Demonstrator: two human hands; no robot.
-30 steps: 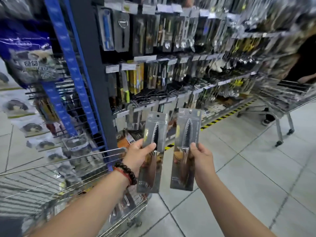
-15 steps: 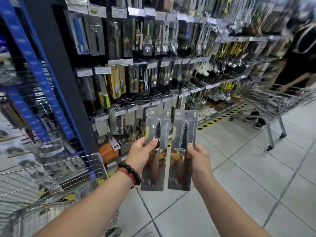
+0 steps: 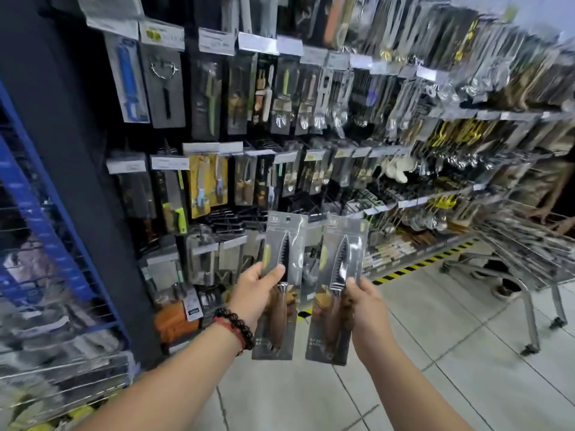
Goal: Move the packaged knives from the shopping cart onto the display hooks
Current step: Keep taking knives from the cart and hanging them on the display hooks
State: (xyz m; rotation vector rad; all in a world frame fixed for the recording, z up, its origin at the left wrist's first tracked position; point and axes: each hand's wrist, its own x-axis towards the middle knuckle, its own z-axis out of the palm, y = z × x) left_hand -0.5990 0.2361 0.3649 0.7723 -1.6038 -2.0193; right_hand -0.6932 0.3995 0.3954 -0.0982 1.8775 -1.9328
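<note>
I hold two packaged knives upright in front of the display. My left hand, with a bead bracelet at the wrist, grips the left knife package at its middle. My right hand grips the right knife package the same way. Each grey pack shows a serrated blade and a brown wooden handle, with a hang hole at the top. Rows of display hooks full of packaged kitchen tools hang straight behind the packs. Only the wire rim of my shopping cart shows at the lower left.
A dark upright post and a blue wire rack stand left of the display. Another wire cart is parked at the right, with a person's hand on it. Black-and-yellow floor tape runs along the shelf base.
The view has swung right and closer to the display; the cart has slid to the lower left corner. Both hands have lifted the knife packs slightly higher toward the hooks.
</note>
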